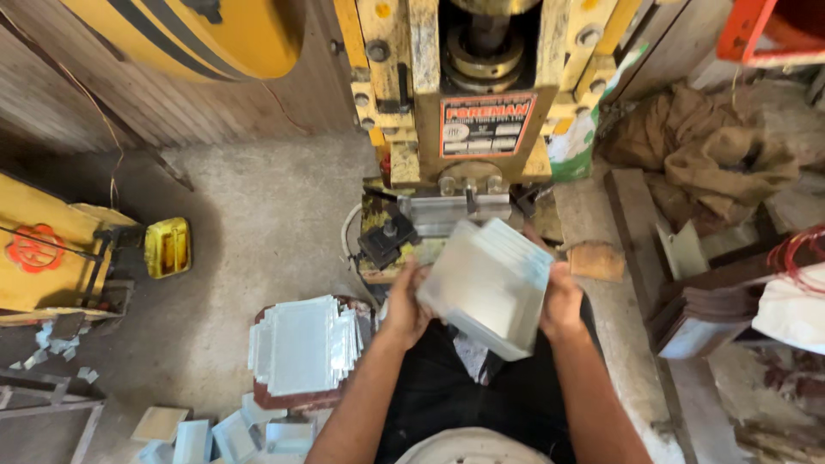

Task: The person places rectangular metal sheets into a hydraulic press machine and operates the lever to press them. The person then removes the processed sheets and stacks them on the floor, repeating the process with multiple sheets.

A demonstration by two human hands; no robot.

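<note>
Both my hands hold a thick stack of square, pale metal sheets [485, 288] in front of a yellow press machine [481, 94]. My left hand [404, 305] grips the stack's left side and my right hand [560, 302] grips its right side. The stack is tilted and blurred, hovering just below the press's die area [455, 210]. My lap in dark trousers lies underneath.
A second pile of similar sheets [302, 345] rests on a low stand to my left, with loose pieces [215, 434] on the floor near it. A yellow machine part [51, 249] stands far left. Sacking [705, 146], wooden boards [636, 223] and a white bag [795, 309] crowd the right.
</note>
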